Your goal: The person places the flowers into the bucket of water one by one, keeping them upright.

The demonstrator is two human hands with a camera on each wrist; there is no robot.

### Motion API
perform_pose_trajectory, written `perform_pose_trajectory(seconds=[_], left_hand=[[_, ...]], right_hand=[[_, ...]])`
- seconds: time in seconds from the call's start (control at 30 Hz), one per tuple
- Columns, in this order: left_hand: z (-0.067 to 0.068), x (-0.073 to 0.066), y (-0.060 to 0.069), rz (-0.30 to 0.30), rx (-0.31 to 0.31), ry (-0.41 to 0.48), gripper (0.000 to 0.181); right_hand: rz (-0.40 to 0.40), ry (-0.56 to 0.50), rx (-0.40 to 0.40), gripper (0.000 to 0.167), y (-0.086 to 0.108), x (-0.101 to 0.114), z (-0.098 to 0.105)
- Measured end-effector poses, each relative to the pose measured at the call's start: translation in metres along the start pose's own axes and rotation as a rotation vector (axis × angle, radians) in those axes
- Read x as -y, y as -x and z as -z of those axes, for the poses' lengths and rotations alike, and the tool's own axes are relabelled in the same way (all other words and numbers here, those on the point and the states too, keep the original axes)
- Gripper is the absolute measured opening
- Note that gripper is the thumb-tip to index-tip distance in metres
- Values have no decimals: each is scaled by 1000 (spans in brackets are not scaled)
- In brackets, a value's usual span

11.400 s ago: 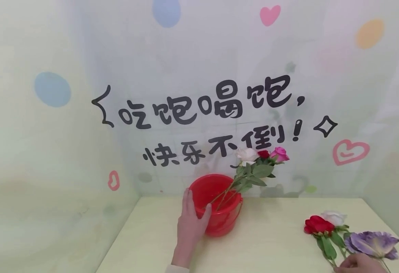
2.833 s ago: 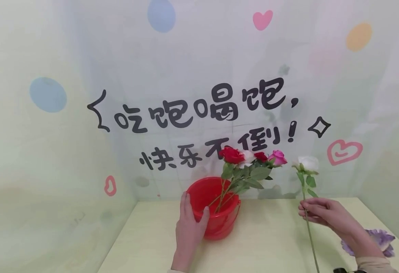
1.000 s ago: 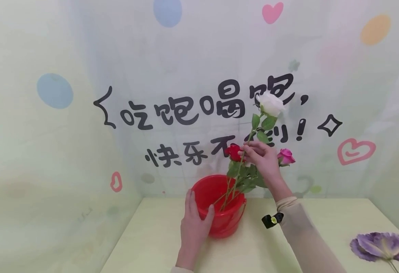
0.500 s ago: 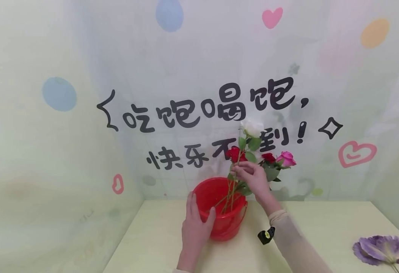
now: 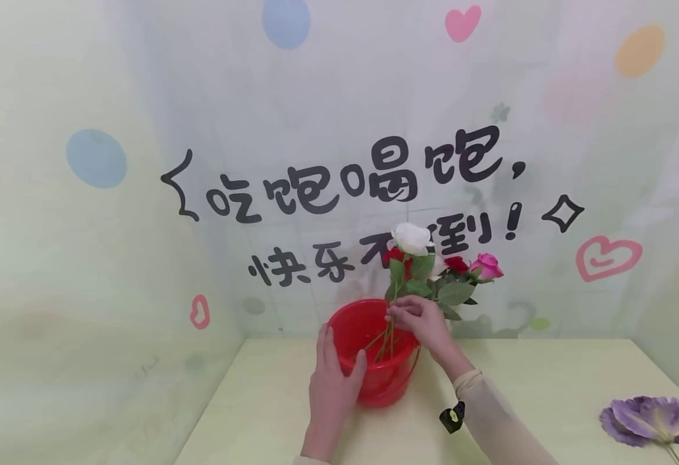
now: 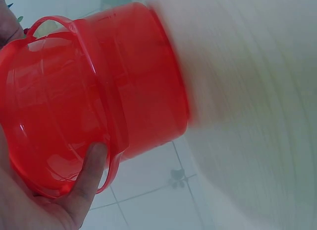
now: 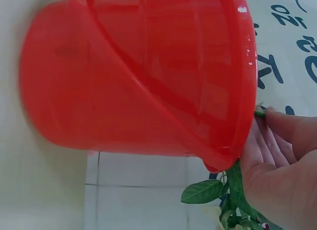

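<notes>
A red plastic bucket (image 5: 383,382) stands on the table. My left hand (image 5: 334,394) grips it at the near left side, thumb apart from the fingers; the left wrist view shows the hand (image 6: 54,202) against the wall of the bucket (image 6: 143,76). Over the rim, my right hand (image 5: 423,323) pinches the stem of a white rose (image 5: 412,239), its lower end inside the bucket. Behind it a red rose (image 5: 392,257) is partly covered. A darker red rose (image 5: 457,264) and a pink rose (image 5: 486,267) lean out to the right, with a pale bloom mostly hidden.
A purple flower (image 5: 650,421) lies at the right front of the table (image 5: 548,387). Close behind the bucket hangs a printed backdrop (image 5: 293,97). A black wrist device (image 5: 452,418) sits by the right sleeve.
My right hand has brought the white rose from the right to the bucket and lowered its stem inside. Earlier a red rose also went from table to bucket. The left hand stays put.
</notes>
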State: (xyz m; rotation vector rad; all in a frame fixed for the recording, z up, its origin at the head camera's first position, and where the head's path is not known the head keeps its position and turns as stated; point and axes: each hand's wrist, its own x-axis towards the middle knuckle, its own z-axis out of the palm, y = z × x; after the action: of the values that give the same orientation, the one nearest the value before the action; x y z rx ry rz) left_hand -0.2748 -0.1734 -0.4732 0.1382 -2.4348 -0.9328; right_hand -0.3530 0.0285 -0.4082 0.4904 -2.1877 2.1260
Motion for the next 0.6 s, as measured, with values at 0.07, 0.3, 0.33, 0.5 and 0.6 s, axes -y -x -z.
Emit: perform_pose_trajectory(seconds=[0.07,0.3,0.33,0.5,0.6], left_hand=[[-1,0,-1,-1,-2,-1,104],[0,0,-1,-15,-13,9,101],[0,1,-1,-14,-14,8,101],[-1,0,0,-15,-22,8,101],[-2,1,0,-17,-28,2,100]], right_hand=[[-10,30,-1,25,1,-1,0],[-17,77,7,29,4,3,2],[-23,74,2,29,5,3,1],[-30,65,-14,27,7,3,2],[-34,65,-1,27,9,3,3]])
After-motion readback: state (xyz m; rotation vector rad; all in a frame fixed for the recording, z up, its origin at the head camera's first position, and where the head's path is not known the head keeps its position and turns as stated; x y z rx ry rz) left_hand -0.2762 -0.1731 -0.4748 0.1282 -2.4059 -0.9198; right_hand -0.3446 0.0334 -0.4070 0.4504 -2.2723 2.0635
